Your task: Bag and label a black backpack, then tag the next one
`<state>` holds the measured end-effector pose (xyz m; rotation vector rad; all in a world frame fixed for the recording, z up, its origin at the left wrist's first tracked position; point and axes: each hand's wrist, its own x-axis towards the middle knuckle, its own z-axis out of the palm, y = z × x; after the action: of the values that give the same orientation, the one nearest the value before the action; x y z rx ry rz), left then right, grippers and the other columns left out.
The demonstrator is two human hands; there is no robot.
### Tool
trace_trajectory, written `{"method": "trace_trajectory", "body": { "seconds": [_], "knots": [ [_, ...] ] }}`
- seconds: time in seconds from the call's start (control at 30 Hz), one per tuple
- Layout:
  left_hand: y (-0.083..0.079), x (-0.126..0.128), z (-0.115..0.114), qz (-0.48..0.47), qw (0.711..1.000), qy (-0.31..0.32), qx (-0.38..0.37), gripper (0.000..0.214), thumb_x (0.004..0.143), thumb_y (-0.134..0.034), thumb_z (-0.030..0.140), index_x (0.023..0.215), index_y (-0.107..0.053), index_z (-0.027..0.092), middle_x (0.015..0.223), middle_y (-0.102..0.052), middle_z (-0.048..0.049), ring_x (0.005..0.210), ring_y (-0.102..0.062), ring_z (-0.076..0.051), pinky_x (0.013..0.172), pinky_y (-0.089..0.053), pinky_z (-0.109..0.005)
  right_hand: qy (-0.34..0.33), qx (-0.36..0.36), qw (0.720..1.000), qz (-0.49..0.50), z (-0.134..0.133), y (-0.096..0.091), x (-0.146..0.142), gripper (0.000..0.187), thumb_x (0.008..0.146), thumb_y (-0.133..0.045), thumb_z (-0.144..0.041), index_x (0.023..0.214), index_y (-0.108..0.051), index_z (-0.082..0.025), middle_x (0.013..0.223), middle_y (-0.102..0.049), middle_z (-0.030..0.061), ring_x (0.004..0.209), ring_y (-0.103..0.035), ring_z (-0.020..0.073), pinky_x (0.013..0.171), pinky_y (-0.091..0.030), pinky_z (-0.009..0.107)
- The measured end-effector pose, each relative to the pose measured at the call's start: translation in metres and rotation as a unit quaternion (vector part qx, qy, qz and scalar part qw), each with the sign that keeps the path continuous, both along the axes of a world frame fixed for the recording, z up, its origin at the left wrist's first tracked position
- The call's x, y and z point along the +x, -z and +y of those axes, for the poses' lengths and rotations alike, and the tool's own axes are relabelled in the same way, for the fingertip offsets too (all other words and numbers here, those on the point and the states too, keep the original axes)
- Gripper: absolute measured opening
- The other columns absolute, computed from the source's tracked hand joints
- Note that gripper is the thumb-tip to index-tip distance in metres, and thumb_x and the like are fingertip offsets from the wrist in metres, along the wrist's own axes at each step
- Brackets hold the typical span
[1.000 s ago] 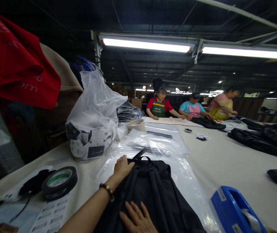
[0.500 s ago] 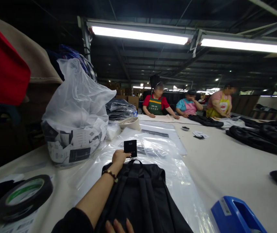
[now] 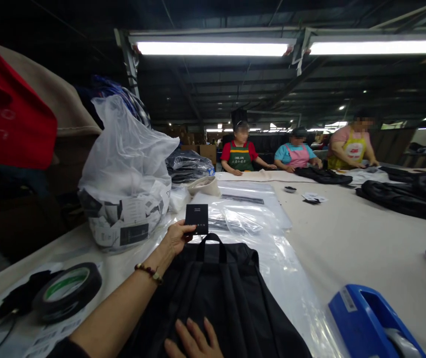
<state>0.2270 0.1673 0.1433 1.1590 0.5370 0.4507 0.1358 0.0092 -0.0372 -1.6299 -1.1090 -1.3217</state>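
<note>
A black backpack (image 3: 201,298) lies in front of me with its straps up and its top loop handle standing at the far end. My left hand (image 3: 177,236), with a beaded bracelet on the wrist, pinches a square black hang tag (image 3: 197,218) just beyond that handle. Small pale print shows on the tag. My right hand (image 3: 194,343) rests on the near part of the backpack, fingers spread; the rest of it is cut off by the bottom edge. Beneath the backpack are clear plastic bags (image 3: 287,278).
At left stand a clear sack of paper tags (image 3: 123,219) and a black tape roll (image 3: 67,293). A blue tape dispenser (image 3: 370,323) sits at the lower right. Black bags (image 3: 403,199) lie farther right. Three people work across the table (image 3: 347,228).
My left hand and the tag appear slightly farther left and higher. More of my right hand now shows on the backpack. The view has shifted a little.
</note>
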Motion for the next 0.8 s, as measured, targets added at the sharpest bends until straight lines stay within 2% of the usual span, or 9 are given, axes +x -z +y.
{"method": "trace_trajectory", "body": {
  "seconds": [0.17, 0.27, 0.4, 0.6, 0.8],
  "knots": [
    [0.002, -0.029, -0.007, 0.014, 1.0, 0.019, -0.012, 0.023, 0.056, -0.067, 0.002, 0.076, -0.062, 0.013, 0.063, -0.066, -0.0004, 0.049, -0.058, -0.012, 0.04, -0.038, -0.017, -0.023, -0.12, 0.992, -0.013, -0.012, 0.002, 0.003, 0.031, 0.094, -0.038, -0.045, 0.118, -0.056, -0.036, 0.109, -0.068, -0.0041, 0.089, -0.066, 0.016, 0.089, -0.046, 0.033],
    [0.011, -0.043, -0.004, 0.048, 0.998, 0.009, -0.026, 0.018, 0.061, -0.067, 0.003, 0.074, -0.06, 0.013, 0.056, -0.063, -0.0002, 0.042, -0.055, -0.011, 0.036, -0.035, -0.016, -0.028, -0.141, 0.99, 0.009, -0.016, 0.002, 0.003, 0.035, 0.097, -0.03, -0.042, 0.123, -0.052, -0.037, 0.113, -0.066, -0.0052, 0.092, -0.065, 0.0156, 0.087, -0.048, 0.032],
    [0.023, -0.056, 0.005, 0.074, 0.994, -0.003, -0.075, 0.009, 0.07, -0.064, 0.005, 0.069, -0.057, 0.012, 0.056, -0.062, -0.0028, 0.043, -0.056, -0.011, 0.037, -0.038, -0.017, -0.044, -0.178, 0.983, 0.019, -0.018, 0.003, 0.002, 0.039, 0.096, -0.028, -0.044, 0.131, -0.045, -0.037, 0.118, -0.063, -0.003, 0.096, -0.064, 0.0175, 0.087, -0.048, 0.033],
    [0.038, -0.067, 0.006, 0.022, 0.992, -0.019, -0.119, 0.015, 0.072, -0.056, -0.002, 0.073, -0.06, 0.013, 0.07, -0.066, -0.0031, 0.06, -0.063, -0.013, 0.054, -0.051, -0.021, -0.042, -0.154, 0.987, 0.025, -0.018, -0.002, 0.001, 0.039, 0.098, -0.023, -0.041, 0.129, -0.046, -0.038, 0.117, -0.064, -0.0051, 0.094, -0.065, 0.0159, 0.086, -0.048, 0.032],
    [0.054, -0.073, 0.002, -0.05, 0.996, -0.011, -0.077, 0.021, 0.062, -0.063, 0.0, 0.078, -0.065, 0.014, 0.073, -0.069, -0.0036, 0.072, -0.066, -0.017, 0.068, -0.054, -0.028, -0.032, -0.114, 0.993, 0.014, -0.019, -0.016, 0.002, 0.034, 0.097, -0.028, -0.042, 0.116, -0.057, -0.038, 0.108, -0.067, -0.0091, 0.087, -0.066, 0.0122, 0.084, -0.048, 0.028]
  ]
}}
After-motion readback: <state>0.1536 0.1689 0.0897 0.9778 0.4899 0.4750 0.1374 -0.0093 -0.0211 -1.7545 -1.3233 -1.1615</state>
